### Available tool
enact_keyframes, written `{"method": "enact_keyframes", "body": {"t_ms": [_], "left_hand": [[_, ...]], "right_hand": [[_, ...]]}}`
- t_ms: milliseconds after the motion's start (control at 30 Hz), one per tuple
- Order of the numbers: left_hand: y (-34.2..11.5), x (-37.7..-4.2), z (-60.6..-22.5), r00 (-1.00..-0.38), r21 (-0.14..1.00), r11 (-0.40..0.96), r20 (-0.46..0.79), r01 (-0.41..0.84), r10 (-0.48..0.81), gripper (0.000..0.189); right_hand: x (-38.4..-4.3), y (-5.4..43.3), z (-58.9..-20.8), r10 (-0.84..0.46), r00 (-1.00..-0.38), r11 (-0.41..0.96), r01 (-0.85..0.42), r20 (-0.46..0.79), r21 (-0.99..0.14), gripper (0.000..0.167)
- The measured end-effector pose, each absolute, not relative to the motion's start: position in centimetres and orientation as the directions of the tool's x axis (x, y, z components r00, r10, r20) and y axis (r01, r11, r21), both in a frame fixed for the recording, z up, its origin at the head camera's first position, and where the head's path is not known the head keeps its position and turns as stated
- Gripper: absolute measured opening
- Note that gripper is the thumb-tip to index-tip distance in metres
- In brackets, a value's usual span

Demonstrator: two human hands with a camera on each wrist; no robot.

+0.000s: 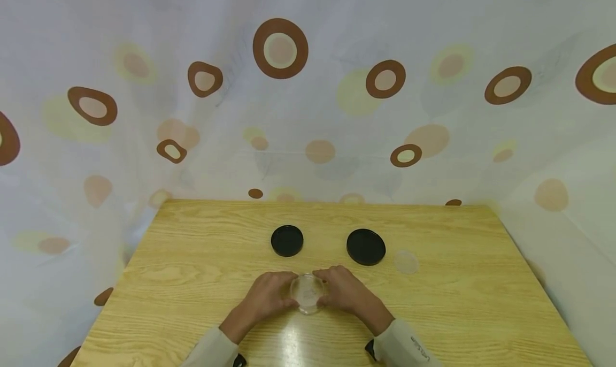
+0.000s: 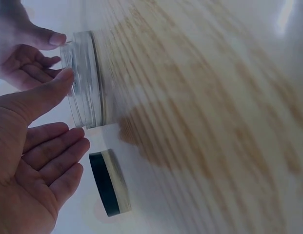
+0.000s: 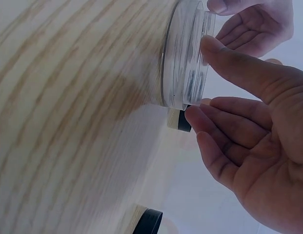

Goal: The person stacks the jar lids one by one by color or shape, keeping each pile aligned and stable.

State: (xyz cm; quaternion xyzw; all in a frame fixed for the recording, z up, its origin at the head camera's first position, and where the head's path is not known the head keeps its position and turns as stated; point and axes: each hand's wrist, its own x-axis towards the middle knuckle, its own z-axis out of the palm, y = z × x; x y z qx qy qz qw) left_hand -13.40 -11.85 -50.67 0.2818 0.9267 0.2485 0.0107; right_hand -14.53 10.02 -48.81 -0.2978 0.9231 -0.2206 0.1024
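Note:
A clear, shallow round jar sits on the wooden table between my two hands. Its see-through wall has a stepped, ridged rim, plain in the left wrist view. My left hand holds the jar's left side, its thumb at the near rim and its fingertips at the far side. Opposite it, my right hand holds the right side in the same way, thumb near and fingers far. In the right wrist view the jar stands with its flat base on or very close to the tabletop.
Beyond the hands lie two round black lids, one on the left and a larger one on the right. A thin clear disc lies right of the larger lid. Patterned cloth hangs around the table.

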Motion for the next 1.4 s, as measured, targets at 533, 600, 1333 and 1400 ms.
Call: {"method": "enact_keyframes", "body": {"t_ms": [533, 600, 1333, 1400], "left_hand": [[-11.8, -13.2, -51.0, -0.832, 0.423, 0.73, 0.122, 0.537, 0.542, 0.051], [-11.8, -13.2, -50.9, -0.83, 0.42, 0.73, 0.121, 0.539, 0.544, 0.05], [-11.5, -13.2, -50.5, -0.831, 0.414, 0.728, 0.157, 0.546, 0.534, 0.054], [-11.2, -13.2, -50.5, -0.83, 0.418, 0.725, 0.159, 0.547, 0.535, 0.055]], "right_hand": [[-14.1, 9.7, -48.9, -0.608, -0.792, 0.753, -0.555, -0.053, -0.353, 0.058], [-14.1, 9.8, -49.0, -0.608, -0.793, 0.755, -0.558, -0.048, -0.345, 0.058], [-14.1, 11.8, -48.5, -0.582, -0.812, 0.749, -0.515, -0.041, -0.416, 0.059], [-14.0, 12.1, -48.3, -0.572, -0.819, 0.756, -0.505, -0.046, -0.417, 0.059]]}}
